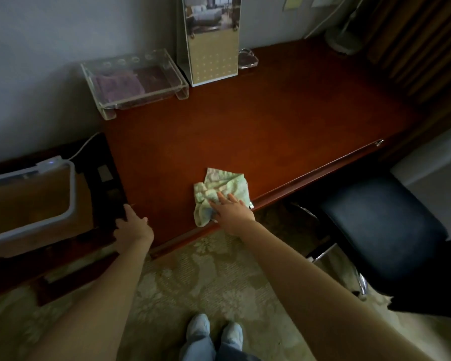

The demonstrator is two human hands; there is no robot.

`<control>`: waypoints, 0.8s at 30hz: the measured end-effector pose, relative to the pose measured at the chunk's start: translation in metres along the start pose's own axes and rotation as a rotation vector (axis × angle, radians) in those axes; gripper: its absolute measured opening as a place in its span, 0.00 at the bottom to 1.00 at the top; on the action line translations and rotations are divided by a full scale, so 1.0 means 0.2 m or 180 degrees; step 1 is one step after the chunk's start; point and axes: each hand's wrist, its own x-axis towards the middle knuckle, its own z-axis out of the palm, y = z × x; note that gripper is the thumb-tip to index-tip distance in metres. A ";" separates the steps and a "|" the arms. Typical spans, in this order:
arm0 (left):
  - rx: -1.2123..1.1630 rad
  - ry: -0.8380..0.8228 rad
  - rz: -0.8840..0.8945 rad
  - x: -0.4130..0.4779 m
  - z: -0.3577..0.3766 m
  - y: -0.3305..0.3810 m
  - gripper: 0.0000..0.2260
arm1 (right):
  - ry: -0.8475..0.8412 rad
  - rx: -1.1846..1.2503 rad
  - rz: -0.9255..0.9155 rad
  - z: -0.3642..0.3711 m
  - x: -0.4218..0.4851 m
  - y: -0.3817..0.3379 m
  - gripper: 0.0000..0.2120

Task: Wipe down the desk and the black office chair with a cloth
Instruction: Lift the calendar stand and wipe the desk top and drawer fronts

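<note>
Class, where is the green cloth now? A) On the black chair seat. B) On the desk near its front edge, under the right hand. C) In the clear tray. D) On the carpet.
B: the cloth lies on the desk with the right hand flat on it.

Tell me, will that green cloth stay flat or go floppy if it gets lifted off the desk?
Probably floppy: the green cloth lies crumpled in soft folds under the right hand. It looks thin, so likely light. It should slide easily, since the desk looks smooth and polished.
</note>
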 end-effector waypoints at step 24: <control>0.1961 -0.1784 0.0619 0.06 -0.11 0.59 0.28 | 0.0132 0.0651 0.0656 -0.22 0.14 0.50 0.25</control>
